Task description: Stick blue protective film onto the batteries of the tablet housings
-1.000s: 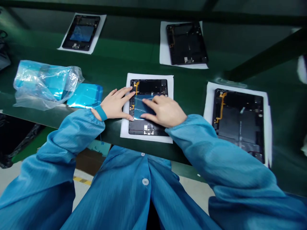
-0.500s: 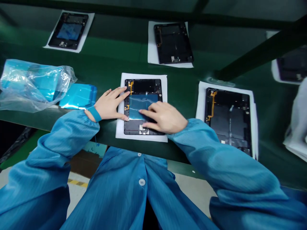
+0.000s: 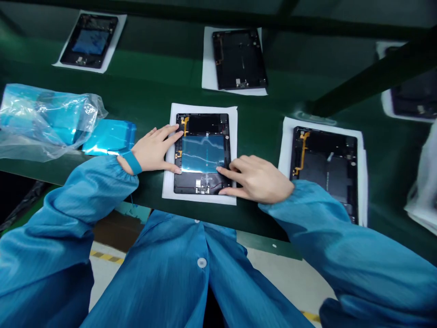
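Observation:
An opened tablet (image 3: pixel 203 183) lies on a white sheet (image 3: pixel 233 136) in front of me, its inner parts facing up. A glossy blue film (image 3: pixel 204 154) covers the middle of the tablet, with whitish creases running across it. My left hand (image 3: pixel 154 148) is spread at the tablet's left edge, fingertips and thumb touching the frame. My right hand (image 3: pixel 257 178) rests at the lower right, its index fingertip on the film's lower right corner and the thumb near the tablet's edge. The other right fingers are curled, and nothing shows between index and thumb.
Blue film sheets (image 3: pixel 108 136) lie at left beside a clear plastic bag (image 3: pixel 51 119) holding more. Other opened tablets lie on paper: one right (image 3: pixel 322 168), one behind (image 3: pixel 239 59), one far left (image 3: pixel 90 41). A dark green bar (image 3: pixel 362 75) slants across the right.
My right hand has slid right across the film, from its lower middle to the right corner. My left hand keeps its place on the frame. The view has shifted slightly.

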The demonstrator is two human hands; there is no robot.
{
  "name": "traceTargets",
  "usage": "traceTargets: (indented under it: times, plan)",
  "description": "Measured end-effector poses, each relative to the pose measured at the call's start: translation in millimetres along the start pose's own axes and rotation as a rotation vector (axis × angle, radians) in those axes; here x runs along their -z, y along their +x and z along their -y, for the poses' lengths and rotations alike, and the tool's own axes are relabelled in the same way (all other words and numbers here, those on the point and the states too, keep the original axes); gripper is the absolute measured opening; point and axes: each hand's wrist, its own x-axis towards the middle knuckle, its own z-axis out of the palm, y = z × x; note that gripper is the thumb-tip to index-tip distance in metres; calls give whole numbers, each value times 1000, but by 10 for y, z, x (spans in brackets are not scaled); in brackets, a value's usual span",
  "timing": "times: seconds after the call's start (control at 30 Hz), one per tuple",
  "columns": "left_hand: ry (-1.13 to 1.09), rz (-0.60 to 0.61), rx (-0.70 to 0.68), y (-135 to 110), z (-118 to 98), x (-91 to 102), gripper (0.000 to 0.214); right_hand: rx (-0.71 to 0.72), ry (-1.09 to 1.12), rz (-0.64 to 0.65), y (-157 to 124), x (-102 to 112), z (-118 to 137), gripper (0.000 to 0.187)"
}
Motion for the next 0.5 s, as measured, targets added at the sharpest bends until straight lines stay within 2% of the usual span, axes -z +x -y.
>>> traceTargets:
  times: [0.1,0.2,0.27,0.33,0.4,0.5]
  plan:
    - [46,37,1,137,-73,199,108,-68,144,-92,-99,7,72,55]
    - [54,-39,84,485,-198,406,64,-298,311,-266,-81,-54,75,43]
    - [66,-129,158,781,-277,465,44,-433,404,-350,-29,-119,54,38]
    - [94,-161,203,1049,-321,447,40,-526,485,-381,22,-185,28,34]
    - [118,-165,189,1235,-313,382,37,-601,554,-370,52,-242,11,32]
    - [151,-151,95,1331,-227,287,30,-676,645,-333,57,-290,8,36]
